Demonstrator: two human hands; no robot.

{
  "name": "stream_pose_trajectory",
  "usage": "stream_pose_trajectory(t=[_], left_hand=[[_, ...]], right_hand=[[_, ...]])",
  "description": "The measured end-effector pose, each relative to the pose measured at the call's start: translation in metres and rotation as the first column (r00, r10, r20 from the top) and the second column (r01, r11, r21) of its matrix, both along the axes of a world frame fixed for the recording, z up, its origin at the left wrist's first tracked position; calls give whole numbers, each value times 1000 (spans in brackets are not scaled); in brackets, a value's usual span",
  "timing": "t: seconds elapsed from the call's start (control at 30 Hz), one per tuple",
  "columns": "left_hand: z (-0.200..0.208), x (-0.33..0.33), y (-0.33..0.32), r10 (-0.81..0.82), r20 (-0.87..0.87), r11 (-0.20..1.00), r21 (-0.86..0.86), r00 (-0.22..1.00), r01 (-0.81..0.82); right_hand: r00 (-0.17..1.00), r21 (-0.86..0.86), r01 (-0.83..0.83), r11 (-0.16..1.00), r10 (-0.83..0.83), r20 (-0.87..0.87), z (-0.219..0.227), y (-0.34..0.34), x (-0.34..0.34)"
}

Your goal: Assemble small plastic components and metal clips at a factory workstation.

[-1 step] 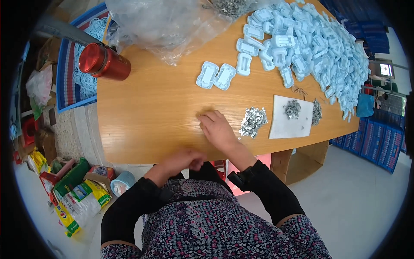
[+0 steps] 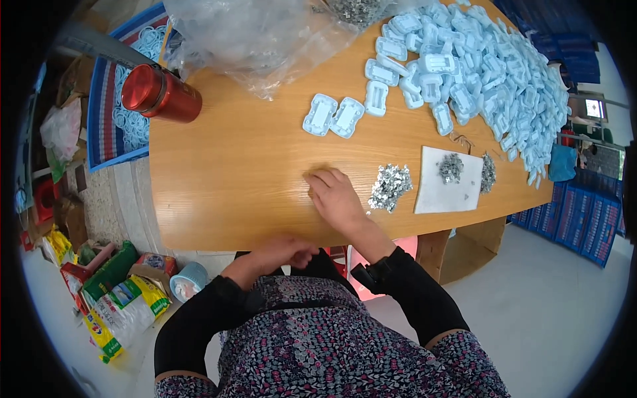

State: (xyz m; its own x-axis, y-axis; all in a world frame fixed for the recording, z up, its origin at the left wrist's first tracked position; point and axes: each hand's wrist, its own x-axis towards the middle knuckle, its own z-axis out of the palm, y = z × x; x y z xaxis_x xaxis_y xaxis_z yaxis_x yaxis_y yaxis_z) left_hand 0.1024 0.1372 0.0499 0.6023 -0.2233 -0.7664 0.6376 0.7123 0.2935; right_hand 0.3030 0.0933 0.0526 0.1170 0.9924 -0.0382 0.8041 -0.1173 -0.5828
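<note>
Bare fingers [image 2: 323, 180] extend beyond plain black sleeves [image 2: 424, 292] with dark bulky wristbands [image 2: 367, 278], worn with a dark top [image 2: 332, 355] densely patterned in pink, grey and white, and black legwear [image 2: 310, 265].

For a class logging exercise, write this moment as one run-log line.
left hand: at near edge of table, grip unclear; right hand: at tabletop, left of silvery pieces, grip unclear; beyond: light-blue plastic parts

Bright indoor light, pale glints on clear plastic bag [image 2: 255, 43], soft shadows, fisheye-bent edges, black corners
</note>
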Motion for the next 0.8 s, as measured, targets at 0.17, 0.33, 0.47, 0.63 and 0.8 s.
stream_pose_trajectory(t=[0.17, 0.33, 0.47, 0.63, 0.8], left_hand=[[-52, -49, -51, 31, -170, 969, -236, 985, -72], [-103, -56, -72, 334, -236, 862, -315, 913, -397], [-109, -49, -76, 549, -84, 785, -290, 831, -548], [-108, -53, -79, 598, 33, 765, -322, 801, -558], [-97, -51, -79, 625, 22, 754, -278, 780, -596]], right_hand=[[957, 27, -130, 991, 119, 263, -16, -24, -6], [924, -142, -322, 936, 344, 170, -7, -68, -44], [863, -47, -501, 864, 503, 48, -15, -93, -67], [807, -23, -589, 807, 590, 34, -15, -88, -69], [739, -24, -671, 741, 671, 58, -20, -95, -66]])
